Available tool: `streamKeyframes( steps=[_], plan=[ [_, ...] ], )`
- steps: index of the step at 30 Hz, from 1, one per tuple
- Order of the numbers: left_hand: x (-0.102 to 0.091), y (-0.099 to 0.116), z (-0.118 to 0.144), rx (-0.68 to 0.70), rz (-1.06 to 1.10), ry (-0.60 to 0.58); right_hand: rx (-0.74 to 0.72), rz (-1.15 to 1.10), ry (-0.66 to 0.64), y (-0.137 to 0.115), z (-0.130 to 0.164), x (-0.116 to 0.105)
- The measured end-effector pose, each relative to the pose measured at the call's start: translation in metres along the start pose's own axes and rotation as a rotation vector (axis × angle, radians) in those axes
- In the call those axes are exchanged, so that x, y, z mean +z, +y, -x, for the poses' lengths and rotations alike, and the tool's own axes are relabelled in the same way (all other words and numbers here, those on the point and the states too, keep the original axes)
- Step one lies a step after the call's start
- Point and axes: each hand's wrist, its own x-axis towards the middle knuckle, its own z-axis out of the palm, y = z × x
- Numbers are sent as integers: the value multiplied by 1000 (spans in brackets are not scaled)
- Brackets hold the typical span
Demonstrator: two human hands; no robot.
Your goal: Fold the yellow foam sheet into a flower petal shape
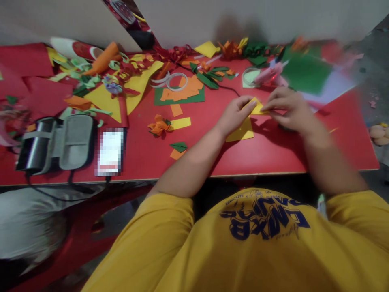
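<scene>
A small piece of yellow paper [257, 106] is pinched between my two hands above the red table. My left hand [235, 114] grips its left side, thumb along the top. On the right side, the fingertips of my right hand [290, 108] close on its edge. Below the hands a larger yellow paper piece [242, 130] lies on the table, partly behind my left wrist. A pink glue gun [272, 75] rests just beyond my right hand. Left of my arm lie an orange paper flower [159, 125] and a yellow strip [181, 123].
Cut paper and a white tape ring [177, 82] spread along the back of the red table [146, 158]. At the left are an open case [75, 142] and a phone [110, 152] with cables. Green sheets [306, 73] lie at the right. Another person's leg [33, 223] shows lower left.
</scene>
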Motion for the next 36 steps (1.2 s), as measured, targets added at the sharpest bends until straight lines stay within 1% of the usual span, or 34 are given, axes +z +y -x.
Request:
streamKeyframes(
  steps=[4,10,13,15,18,20,25,30,34,36],
  plan=[
    [0,-2,0,30,-76,-9,174,-54,32,1,1,5],
    [4,4,6,109,-275,3,412,-122,61,1,-2,16],
    [6,2,6,113,-241,-12,532,-197,123,1,-4,23],
    [7,-1,5,94,-189,-7,577,-267,175,2,-4,28],
    [7,-2,5,72,-114,-6,610,-346,249,3,-5,34],
    [8,1,6,46,-77,-8,617,-358,283,3,-5,36],
    [9,8,10,-20,-76,14,629,-403,304,2,-4,42],
    [10,4,9,-21,-74,43,637,-504,343,3,-4,52],
    [11,0,9,-13,-89,47,600,-554,382,1,-5,56],
    [11,0,9,-8,-105,53,587,-560,380,0,-5,57]
  ],
)
